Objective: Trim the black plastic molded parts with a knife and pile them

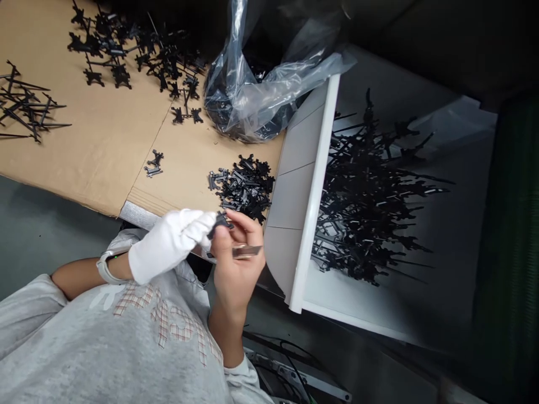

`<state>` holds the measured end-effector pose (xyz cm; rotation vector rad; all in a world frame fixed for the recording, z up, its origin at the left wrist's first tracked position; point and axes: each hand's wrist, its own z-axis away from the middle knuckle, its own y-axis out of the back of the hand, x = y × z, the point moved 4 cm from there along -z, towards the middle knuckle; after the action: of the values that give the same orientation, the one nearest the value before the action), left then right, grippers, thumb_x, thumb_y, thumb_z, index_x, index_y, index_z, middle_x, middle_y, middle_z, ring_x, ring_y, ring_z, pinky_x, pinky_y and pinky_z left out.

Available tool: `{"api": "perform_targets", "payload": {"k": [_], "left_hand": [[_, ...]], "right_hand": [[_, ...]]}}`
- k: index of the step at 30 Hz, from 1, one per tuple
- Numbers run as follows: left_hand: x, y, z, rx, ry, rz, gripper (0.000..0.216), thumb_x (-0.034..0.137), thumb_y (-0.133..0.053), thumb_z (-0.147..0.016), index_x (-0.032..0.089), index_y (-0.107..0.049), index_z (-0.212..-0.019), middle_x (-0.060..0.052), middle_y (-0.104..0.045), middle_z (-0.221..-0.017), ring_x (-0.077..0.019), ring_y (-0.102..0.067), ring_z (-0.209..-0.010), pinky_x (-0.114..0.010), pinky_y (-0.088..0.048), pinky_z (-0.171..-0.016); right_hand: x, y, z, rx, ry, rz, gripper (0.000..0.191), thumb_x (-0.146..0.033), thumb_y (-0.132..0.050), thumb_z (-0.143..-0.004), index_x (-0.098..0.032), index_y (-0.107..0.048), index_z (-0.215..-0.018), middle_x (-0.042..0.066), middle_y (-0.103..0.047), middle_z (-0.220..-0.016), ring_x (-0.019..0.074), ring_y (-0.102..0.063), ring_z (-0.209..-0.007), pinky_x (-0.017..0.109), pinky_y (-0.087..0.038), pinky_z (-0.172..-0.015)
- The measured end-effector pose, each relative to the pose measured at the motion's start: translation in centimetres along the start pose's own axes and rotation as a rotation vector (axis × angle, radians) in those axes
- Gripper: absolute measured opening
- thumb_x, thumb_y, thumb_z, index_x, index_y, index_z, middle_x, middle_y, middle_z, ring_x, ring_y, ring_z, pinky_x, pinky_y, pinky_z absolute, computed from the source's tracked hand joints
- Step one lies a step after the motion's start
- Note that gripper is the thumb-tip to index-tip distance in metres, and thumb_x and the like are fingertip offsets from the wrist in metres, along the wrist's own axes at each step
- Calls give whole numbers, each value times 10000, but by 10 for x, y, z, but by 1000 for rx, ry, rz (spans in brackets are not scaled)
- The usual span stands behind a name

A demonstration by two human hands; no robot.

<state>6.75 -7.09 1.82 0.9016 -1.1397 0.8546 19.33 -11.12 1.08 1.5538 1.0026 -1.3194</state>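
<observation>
- Currently, one small black moulded plastic part (221,224) sits just below the centre of the frame, between the two hands, at the fingertips of both.
- Left hand (170,241), in a white cloth glove, reaches the part from the left, its bunched fingers closed on it.
- Right hand (236,269), bare, meets the part from the right with thumb and forefinger; its curled fingers also grip a thin, flat, blade-like piece (247,252) that points right.
- Just above the hands, a heap of loose black plastic parts (246,185) lies on the brown cardboard-covered table (96,146), beside a white open-fronted bin (309,207) filled with spiky black mouldings (366,196).
- At upper centre stands a clear plastic bag (261,106) with dark contents.
- Across the grey shirt (126,348), lower left, run white and plaid letter-shaped patches (168,322); folds and the angle keep the wording from being read.
</observation>
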Motion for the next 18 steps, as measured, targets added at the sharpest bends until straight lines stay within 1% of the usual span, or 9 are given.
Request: {"api": "perform_targets", "payload": {"k": [2,4,6,8,9,11,13,15,18], "left_hand": [[-1,-3,-5,-93,-19,-71,351,374,-412,-1002,201,-574,-742,-30,-668,-736,-162,-639,-693,-274,-514,-686],[-8,8,-9,-114,4,-241,342,392,-436,-1011,197,-623,-802,-29,-682,-771,-169,-650,-729,-280,-505,-714],[-20,36,-13,39,55,-515,284,418,-505,-997,196,-683,-981,-57,-718,-901,-207,-674,-840,-311,-506,-783],[-30,69,-17,267,120,-854,332,406,-549,-977,170,-680,-1170,-133,-712,-1101,-282,-667,-995,-371,-497,-868],[-35,82,-18,323,162,-1003,384,402,-552,-975,158,-662,-1250,-168,-685,-1201,-320,-650,-1058,-401,-487,-892],[-43,100,-23,346,228,-1180,446,410,-546,-974,160,-642,-1330,-192,-642,-1300,-367,-623,-1123,-435,-472,-916],[-46,107,-28,312,255,-1207,439,425,-543,-972,178,-666,-1313,-177,-661,-1268,-373,-627,-1126,-436,-468,-912],[-44,108,-32,273,274,-1175,386,415,-553,-958,182,-715,-1220,-160,-698,-1171,-363,-645,-1100,-420,-473,-884],[-39,108,-37,199,334,-1141,326,405,-581,-922,177,-755,-1075,-146,-721,-1018,-350,-671,-1000,-399,-476,-802]], "right_hand": [[10,3,-10,7,-108,-37,218,-397,-680,-905,-213,-654,-1018,-8,-650,-784,117,-608,-605,232,-467,-517],[19,11,-22,13,-167,-5,242,-413,-698,-870,-204,-653,-984,-19,-627,-739,124,-593,-601,245,-468,-539],[26,24,-38,69,-171,114,248,-417,-691,-846,-197,-656,-956,-15,-616,-733,136,-585,-622,266,-472,-578],[30,36,-53,132,-144,291,231,-412,-663,-842,-196,-656,-923,-5,-614,-735,151,-567,-633,286,-463,-600],[32,40,-60,148,-130,380,216,-403,-647,-842,-197,-652,-907,6,-622,-740,162,-563,-639,299,-460,-611],[35,44,-71,164,-103,531,194,-381,-603,-853,-195,-641,-893,41,-653,-773,194,-580,-677,338,-472,-658],[38,43,-77,152,-86,647,195,-348,-557,-869,-182,-647,-921,91,-683,-842,241,-613,-756,398,-493,-742],[38,39,-78,130,-71,740,243,-318,-528,-884,-158,-666,-1005,143,-690,-933,289,-631,-856,461,-493,-830],[32,36,-72,140,-39,820,346,-332,-530,-914,-136,-661,-1167,185,-674,-1026,329,-629,-950,497,-486,-879]]}}
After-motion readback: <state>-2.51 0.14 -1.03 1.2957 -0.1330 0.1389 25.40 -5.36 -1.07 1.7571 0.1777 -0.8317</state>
